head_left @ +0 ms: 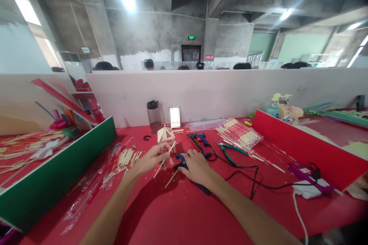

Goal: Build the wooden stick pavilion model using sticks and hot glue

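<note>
Gently, our left hand (155, 155) pinches the wooden stick (158, 170), just left of the blue tool (182, 160) our right hand (197, 165) curls around. We'd best steady that stick before working it.

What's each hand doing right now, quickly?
Left hand: closed, fingertips pinching a thin, straight, pale wooden stick.
Right hand: closed around a dark-blue-and-black hand tool, partly hidden by the hand.
</note>
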`<state>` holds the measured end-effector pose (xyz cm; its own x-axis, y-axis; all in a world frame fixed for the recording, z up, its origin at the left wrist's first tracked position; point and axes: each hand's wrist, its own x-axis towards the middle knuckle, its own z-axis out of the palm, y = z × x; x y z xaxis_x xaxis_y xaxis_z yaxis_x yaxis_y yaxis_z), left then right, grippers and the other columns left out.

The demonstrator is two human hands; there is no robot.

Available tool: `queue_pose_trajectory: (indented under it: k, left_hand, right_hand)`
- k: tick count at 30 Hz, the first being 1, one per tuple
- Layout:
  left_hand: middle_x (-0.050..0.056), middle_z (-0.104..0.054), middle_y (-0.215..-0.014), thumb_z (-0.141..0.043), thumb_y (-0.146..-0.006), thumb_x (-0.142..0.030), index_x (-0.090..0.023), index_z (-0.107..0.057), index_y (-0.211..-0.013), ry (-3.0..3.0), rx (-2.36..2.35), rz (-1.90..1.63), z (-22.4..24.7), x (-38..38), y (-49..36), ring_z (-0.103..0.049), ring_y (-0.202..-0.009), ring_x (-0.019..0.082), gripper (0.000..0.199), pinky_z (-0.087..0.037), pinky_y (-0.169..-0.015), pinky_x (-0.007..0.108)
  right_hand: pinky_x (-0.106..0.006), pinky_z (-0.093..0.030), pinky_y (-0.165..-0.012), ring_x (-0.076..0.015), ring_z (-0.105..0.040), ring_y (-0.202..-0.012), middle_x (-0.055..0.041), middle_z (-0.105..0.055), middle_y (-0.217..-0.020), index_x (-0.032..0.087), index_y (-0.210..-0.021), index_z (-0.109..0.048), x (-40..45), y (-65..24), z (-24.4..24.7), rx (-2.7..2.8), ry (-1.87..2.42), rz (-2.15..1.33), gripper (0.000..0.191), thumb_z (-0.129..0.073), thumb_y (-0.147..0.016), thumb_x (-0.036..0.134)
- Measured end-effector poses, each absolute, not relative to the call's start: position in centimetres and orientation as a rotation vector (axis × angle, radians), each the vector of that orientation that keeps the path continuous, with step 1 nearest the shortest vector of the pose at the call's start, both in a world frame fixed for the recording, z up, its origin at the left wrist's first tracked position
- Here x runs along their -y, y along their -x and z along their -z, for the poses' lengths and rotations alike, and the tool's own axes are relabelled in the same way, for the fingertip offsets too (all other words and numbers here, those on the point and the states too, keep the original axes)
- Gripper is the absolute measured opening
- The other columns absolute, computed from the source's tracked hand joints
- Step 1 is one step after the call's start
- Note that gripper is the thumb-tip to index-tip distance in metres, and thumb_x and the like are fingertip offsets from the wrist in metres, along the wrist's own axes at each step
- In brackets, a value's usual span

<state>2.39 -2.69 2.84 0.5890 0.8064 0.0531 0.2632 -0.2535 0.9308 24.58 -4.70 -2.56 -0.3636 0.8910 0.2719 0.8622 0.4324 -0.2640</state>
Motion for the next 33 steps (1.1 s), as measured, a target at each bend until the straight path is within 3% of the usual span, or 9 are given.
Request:
queue_pose_trajectory:
  k: [5, 8, 15, 23, 26, 30, 33]
  left_hand:
    - [0.002, -0.069, -0.078, -0.058, -0.091, -0.048, -0.019, -0.047, -0.100, -1.765, -0.837, -0.650, -2.2, 2.8, -3.3, -0.064, -0.058, 0.015, 0.031, -0.051, -0.061, 0.028]
    - [0.001, -0.064, -0.079, -0.059, -0.090, -0.046, -0.019, -0.049, -0.096, -1.742, -0.810, -0.652, -1.8, 3.0, -3.7, -0.065, -0.062, 0.015, 0.030, -0.055, -0.062, 0.030]
    - [0.000, -0.056, -0.083, -0.063, -0.086, -0.047, -0.019, -0.054, -0.093, -1.704, -0.780, -0.752, -1.0, 2.9, -4.5, -0.061, -0.068, 0.014, 0.031, -0.058, -0.065, 0.032]
    - [-0.005, -0.052, -0.074, -0.072, -0.076, -0.044, -0.020, -0.051, -0.083, -1.476, -1.006, -1.337, -2.2, 1.7, -3.1, -0.053, -0.062, 0.011, 0.033, -0.051, -0.060, 0.023]
    - [-0.003, -0.054, -0.075, -0.070, -0.078, -0.040, -0.019, -0.055, -0.088, -1.491, -1.009, -1.329, -2.3, 1.3, -2.1, -0.055, -0.064, 0.011, 0.028, -0.050, -0.061, 0.023]
    - [-0.003, -0.055, -0.078, -0.070, -0.079, -0.038, -0.019, -0.056, -0.106, -1.446, -0.931, -1.274, -1.9, 1.5, -2.5, -0.058, -0.064, 0.013, 0.036, -0.053, -0.063, 0.028]
    - [-0.002, -0.058, -0.085, -0.070, -0.079, -0.035, -0.020, -0.055, -0.103, -1.421, -0.893, -1.250, -1.7, 1.8, -3.3, -0.059, -0.066, 0.012, 0.032, -0.055, -0.065, 0.029]
  right_hand:
    - [-0.029, -0.048, -0.086, -0.0187, -0.064, -0.097, -0.0075, -0.068, -0.107, 0.019, -0.114, -0.061, 3.9, -24.7, 0.4, 1.899, 1.015, -0.712, 0.032, -0.053, -0.094, 0.044]
    - [-0.027, -0.049, -0.082, -0.0176, -0.066, -0.090, -0.0061, -0.070, -0.097, 0.018, -0.102, -0.063, 3.3, -24.8, 0.2, 1.712, 0.893, -0.861, 0.025, -0.057, -0.092, 0.040]
    - [-0.026, -0.048, -0.074, -0.0158, -0.063, -0.076, -0.0027, -0.069, -0.081, 0.017, -0.085, -0.064, 2.6, -25.1, 1.0, 1.679, 0.889, -0.818, 0.015, -0.058, -0.089, 0.030]
    - [-0.024, -0.043, -0.074, -0.0157, -0.063, -0.077, -0.0019, -0.070, -0.083, 0.019, -0.083, -0.066, 3.6, -24.9, 1.1, 2.099, 0.927, -0.627, 0.009, -0.059, -0.088, 0.018]
    - [-0.023, -0.041, -0.071, -0.0156, -0.062, -0.076, -0.0019, -0.070, -0.081, 0.019, -0.082, -0.066, 2.8, -26.2, 0.8, 2.112, 0.962, -0.561, 0.016, -0.057, -0.092, 0.027]
    - [-0.025, -0.032, -0.059, -0.0152, -0.055, -0.059, -0.0019, -0.062, -0.061, 0.018, -0.067, -0.061, 0.4, -30.1, 0.6, 1.924, 1.233, -0.309, 0.044, -0.047, -0.097, 0.048]
    - [-0.027, -0.028, -0.056, -0.0159, -0.051, -0.053, -0.0030, -0.056, -0.053, 0.019, -0.055, -0.051, -1.6, -33.2, 1.2, 1.747, 1.428, -0.156, 0.057, -0.038, -0.098, 0.055]
